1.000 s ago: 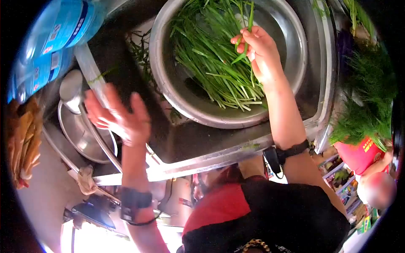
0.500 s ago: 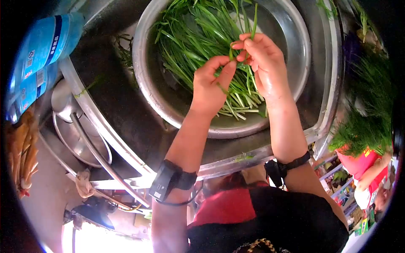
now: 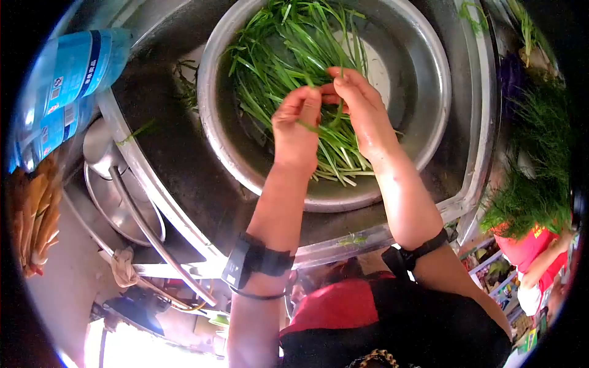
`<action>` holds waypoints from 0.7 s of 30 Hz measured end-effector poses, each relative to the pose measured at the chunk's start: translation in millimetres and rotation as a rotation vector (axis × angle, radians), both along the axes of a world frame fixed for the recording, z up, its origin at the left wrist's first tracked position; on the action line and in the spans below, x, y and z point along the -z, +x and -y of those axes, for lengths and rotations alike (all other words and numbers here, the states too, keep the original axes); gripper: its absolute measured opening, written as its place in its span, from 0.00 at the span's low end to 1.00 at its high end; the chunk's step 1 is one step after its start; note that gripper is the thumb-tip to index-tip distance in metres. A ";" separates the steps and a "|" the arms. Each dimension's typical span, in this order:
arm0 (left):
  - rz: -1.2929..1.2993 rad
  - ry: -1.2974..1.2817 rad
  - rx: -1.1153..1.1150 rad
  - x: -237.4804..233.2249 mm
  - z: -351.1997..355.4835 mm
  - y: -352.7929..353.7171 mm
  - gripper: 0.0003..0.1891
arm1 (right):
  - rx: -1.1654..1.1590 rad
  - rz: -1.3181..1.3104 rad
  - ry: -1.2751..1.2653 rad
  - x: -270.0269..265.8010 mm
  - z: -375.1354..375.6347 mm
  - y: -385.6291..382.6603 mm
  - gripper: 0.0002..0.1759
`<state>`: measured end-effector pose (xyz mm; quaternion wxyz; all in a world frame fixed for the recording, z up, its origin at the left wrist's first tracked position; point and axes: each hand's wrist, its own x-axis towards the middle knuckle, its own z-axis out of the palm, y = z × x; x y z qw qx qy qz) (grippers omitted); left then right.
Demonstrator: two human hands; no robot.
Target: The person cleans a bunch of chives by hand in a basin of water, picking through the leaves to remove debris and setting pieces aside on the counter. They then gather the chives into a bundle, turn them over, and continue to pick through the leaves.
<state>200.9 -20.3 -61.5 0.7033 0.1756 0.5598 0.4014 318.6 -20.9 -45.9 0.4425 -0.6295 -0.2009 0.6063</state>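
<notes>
Long green leafy stalks (image 3: pixel 276 55) lie in a large round metal basin (image 3: pixel 432 104), their pale ends toward me. Above them, my left hand (image 3: pixel 297 126) pinches a green blade between thumb and fingers. My right hand (image 3: pixel 362 110) is close beside it on the right, fingers bent together near the same blade; what its fingertips grip is too small to make out. Both hands are over the middle of the basin.
Blue-labelled bottles (image 3: pixel 73 67) stand at the upper left, above a metal ladle (image 3: pixel 101 144) and brown dried pieces (image 3: pixel 37 214). Feathery greens (image 3: pixel 534 159) are at the right, with a person in red (image 3: pixel 540 260) below. Scraps lie on the dark surface (image 3: pixel 162 165).
Both hands have moved slightly down and left relative to the basin. The upright green stalk between the right fingers no longer shows there. The view has shifted a little.
</notes>
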 end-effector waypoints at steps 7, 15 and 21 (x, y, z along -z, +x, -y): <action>-0.810 0.485 -0.232 -63.9 -26.2 -123.8 0.06 | 0.039 0.149 0.073 4.9 -1.2 2.4 0.28; -2.057 0.817 0.698 -62.4 -14.9 -174.4 0.18 | -0.056 0.735 0.345 9.3 4.8 -1.1 0.34; -2.067 0.516 0.961 -78.2 -8.0 -181.8 0.37 | -0.254 0.567 0.357 10.3 13.7 -13.9 0.11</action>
